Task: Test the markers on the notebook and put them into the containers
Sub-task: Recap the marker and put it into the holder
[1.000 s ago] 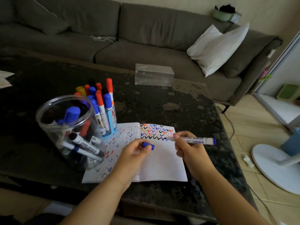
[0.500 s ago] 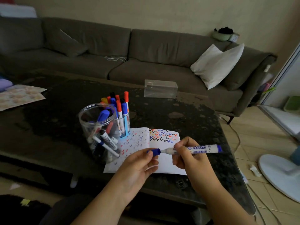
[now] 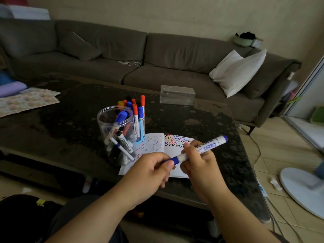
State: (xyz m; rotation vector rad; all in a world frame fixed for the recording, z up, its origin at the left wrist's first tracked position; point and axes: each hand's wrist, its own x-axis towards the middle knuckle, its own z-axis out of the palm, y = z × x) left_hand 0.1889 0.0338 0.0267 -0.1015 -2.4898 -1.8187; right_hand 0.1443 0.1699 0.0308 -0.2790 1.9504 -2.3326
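Above the open notebook (image 3: 177,155) | right hand (image 3: 198,163) grips blue whiteboard marker (image 3: 201,149) | left hand (image 3: 149,172) pinches its cap (image 3: 171,160) at the tip | press cap coaxially until seated, then drop into clear jar (image 3: 116,134).

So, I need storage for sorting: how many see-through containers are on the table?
3: round clear plastic jar, blue-based clear cup just behind it, empty clear rectangular box farther back.
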